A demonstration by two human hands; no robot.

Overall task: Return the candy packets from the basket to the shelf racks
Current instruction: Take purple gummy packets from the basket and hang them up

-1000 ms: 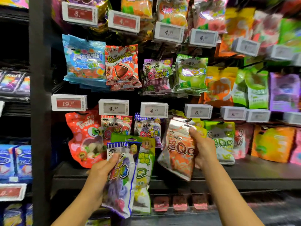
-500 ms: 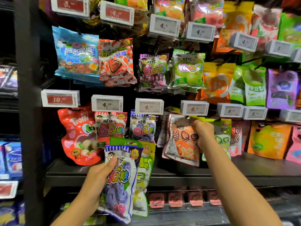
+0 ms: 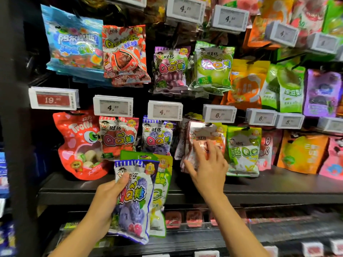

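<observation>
Orange packet (image 3: 203, 140) hanging on its peg under the 6-something price tag (image 3: 219, 114), just beside the green packet (image 3: 242, 151). Right hand (image 3: 207, 167) flat against it, fingers spread, pinching nothing. Looks like the hang-up step wrapping up. Left hand (image 3: 109, 195) gripping the purple packet (image 3: 133, 199), thumb across the front, green-yellow packet (image 3: 160, 182) fanned behind. Next, probably: purple one up to the matching purple row (image 3: 157, 138). Tag and hanging packs crowding that hook. Basket out of view.

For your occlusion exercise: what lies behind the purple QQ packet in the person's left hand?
A green-and-yellow packet sits directly behind the purple QQ packet held by the left hand. Most of its front is covered; any further packets cannot be seen.
</observation>
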